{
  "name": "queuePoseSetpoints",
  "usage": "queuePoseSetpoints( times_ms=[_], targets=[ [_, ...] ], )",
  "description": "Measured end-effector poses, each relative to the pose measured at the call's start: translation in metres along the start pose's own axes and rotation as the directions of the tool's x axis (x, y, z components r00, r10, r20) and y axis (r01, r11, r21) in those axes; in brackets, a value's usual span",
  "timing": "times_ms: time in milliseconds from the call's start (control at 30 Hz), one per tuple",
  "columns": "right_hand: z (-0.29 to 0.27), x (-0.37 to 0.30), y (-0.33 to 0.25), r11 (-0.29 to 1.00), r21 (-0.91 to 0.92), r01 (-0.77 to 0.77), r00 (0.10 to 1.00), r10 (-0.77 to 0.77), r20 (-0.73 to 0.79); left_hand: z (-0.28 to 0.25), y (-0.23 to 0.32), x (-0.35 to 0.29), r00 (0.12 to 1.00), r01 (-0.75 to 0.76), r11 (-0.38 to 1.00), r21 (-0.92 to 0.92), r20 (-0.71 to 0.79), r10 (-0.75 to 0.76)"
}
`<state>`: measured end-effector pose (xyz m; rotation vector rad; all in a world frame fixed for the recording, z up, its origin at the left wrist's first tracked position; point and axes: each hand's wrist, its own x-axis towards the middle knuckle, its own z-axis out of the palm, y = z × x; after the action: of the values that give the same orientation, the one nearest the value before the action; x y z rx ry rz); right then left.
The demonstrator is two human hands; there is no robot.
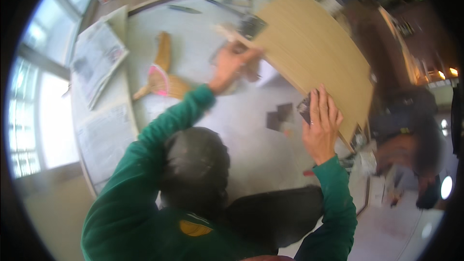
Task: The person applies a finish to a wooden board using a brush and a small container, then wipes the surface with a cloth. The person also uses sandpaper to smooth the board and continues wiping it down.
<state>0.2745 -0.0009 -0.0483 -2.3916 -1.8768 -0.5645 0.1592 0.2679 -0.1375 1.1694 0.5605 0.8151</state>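
A large light-brown wooden board (314,43) lies at a slant on the pale worktop. My right hand (323,128) is closed round a dark sanding block (304,108), held against the board's near edge. My left hand (232,65), smeared by motion, has its fingers curled at the board's left corner, seemingly gripping it. Beside that hand is a thin pale wooden strip (227,33); whether it belongs to the board I cannot tell. Dark sandpaper pieces (279,117) lie between my hands, below the board.
A straw hand brush (164,84) with pink binding lies left of my left arm. Newspapers (96,60) cover the left side of the worktop (251,154). A dark flat tool (184,8) lies at the far edge. Another person (406,150) is blurred at the right.
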Motion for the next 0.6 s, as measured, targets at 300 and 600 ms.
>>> queuePoseSetpoints(
  times_ms=[300, 600],
  targets=[
    [0.054, 0.032, 0.016, 0.992, -0.130, -0.004, 1.000, 0.003, -0.009, -0.017, 0.029, 0.021, 0.994, -0.101, 0.952, 0.288, 0.074, 0.083],
    [0.066, 0.123, -0.037, 0.975, -0.167, 0.146, 0.989, -0.150, -0.011, -0.013, -0.001, 0.026, 0.971, -0.239, 0.916, 0.321, 0.062, 0.232]
  ],
)
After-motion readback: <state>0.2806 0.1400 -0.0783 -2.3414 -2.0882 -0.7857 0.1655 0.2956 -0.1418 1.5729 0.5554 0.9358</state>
